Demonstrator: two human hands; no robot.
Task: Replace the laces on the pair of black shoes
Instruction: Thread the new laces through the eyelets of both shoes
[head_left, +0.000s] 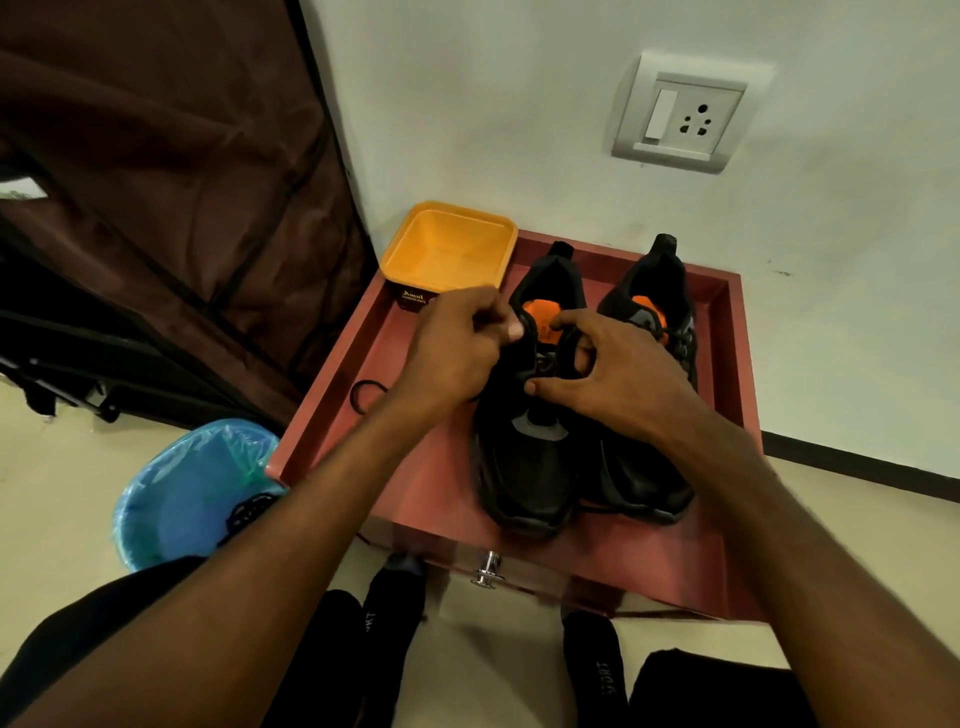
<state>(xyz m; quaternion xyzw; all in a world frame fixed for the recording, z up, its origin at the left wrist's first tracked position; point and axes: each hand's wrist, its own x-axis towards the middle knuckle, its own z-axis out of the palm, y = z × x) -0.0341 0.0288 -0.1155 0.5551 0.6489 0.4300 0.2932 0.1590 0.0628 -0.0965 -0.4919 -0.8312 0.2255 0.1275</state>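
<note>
Two black shoes sit side by side in the red tray (724, 332), toes toward me, heels toward the wall. I have both hands on the left shoe (519, 467); the right shoe (649, 467) waits beside it, touching.

My left hand (457, 348) is curled, thumb and fingertips pinching something at the shoe's collar. I judge it to be a lace end, though it is too dark to be sure. My right hand (608, 374) has fingers bent over the tongue and eyelets, seemingly hooked on a lace there. A loose lace (363, 395) lies looped on the tray floor to the left, near an orange tub (452, 244).

I read this as working the lace through the upper eyelets of the left shoe. Whether it is going in or coming out I cannot tell. Next I need a steady pinch and a clean pull along the eyelet line, holding the shoe down with the other hand.
</note>
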